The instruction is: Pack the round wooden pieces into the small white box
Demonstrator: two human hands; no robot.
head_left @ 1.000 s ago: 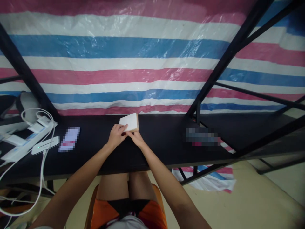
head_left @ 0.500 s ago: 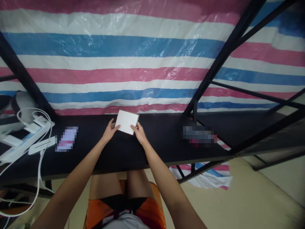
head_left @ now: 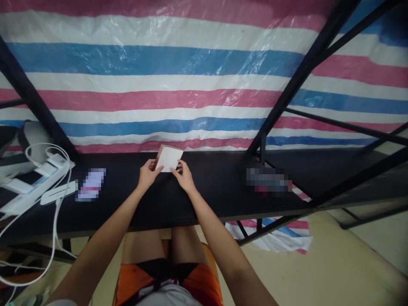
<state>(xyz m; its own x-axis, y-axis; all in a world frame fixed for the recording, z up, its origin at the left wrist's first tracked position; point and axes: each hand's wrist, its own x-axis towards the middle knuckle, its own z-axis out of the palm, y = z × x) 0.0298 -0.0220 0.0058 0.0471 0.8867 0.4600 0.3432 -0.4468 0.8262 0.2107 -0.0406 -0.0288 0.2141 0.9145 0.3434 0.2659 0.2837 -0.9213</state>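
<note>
A small square box (head_left: pixel 170 159), white on the face toward me with a brownish side, is tilted above the far part of the black table (head_left: pixel 165 199). My left hand (head_left: pixel 148 174) grips its left side, the thumb on the lower left of the white face. On the other side, my right hand (head_left: pixel 183 174) holds the lower right, thumb near the bottom edge and fingers bent behind the right edge. The far side of the box and some fingertips are hidden.
To the left lie a white power strip (head_left: pixel 35 187) with looped cables, a flat white object (head_left: pixel 59 193) and a pixelated purplish thing (head_left: pixel 92 185). A pixelated dark item (head_left: pixel 267 182) sits on the right. Black metal bars (head_left: pixel 287 93) and striped plastic sheeting (head_left: pixel 178 97) stand behind.
The box has turned in my hands, so its brownish left side now shows and the white face looks narrower. My right hand has shifted slightly toward the bottom edge.
</note>
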